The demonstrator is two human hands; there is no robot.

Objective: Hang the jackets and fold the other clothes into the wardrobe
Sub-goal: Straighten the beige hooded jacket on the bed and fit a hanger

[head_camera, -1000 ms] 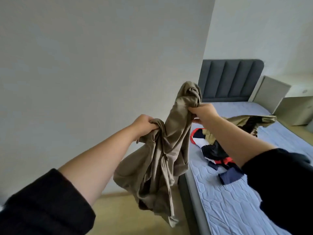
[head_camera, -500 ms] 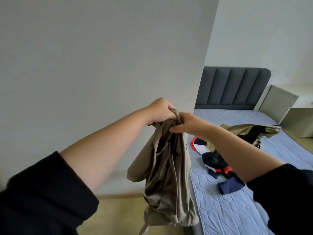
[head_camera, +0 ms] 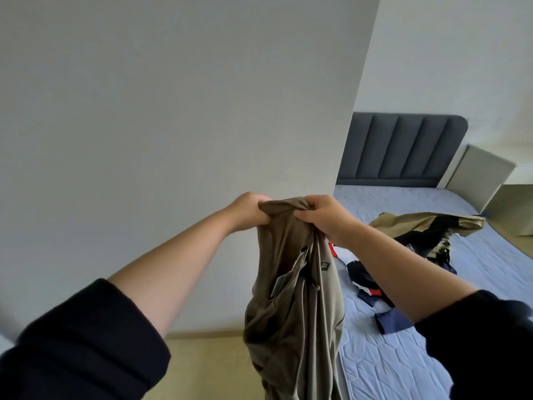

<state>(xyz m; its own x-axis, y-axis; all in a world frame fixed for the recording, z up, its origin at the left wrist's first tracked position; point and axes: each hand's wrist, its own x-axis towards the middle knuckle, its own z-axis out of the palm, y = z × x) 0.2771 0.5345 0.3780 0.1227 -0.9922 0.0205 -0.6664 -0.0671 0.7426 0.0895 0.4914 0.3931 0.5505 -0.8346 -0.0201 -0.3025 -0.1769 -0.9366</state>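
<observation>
My left hand [head_camera: 248, 210] and right hand [head_camera: 323, 216] have met at twelve o'clock, fingers [head_camera: 259, 217] gripping the khaki garment [head_camera: 294, 307], now hanging straight, possibly a jacket.

Left shut off by the white wall [head_camera: 202, 111], right open over the mattress [head_camera: 380, 368]
I saw the white wall blocking everything ahead and left. The hanging khaki garment [head_camera: 294, 313] filled the narrow strip of floor [head_camera: 207, 368] beside the mattress. A heap of clothes [head_camera: 363, 277] and a khaki jacket [head_camera: 418, 226] occupied mid-bed; bare quilting lay free nearer me and up by the headboard [head_camera: 401, 148].
</observation>
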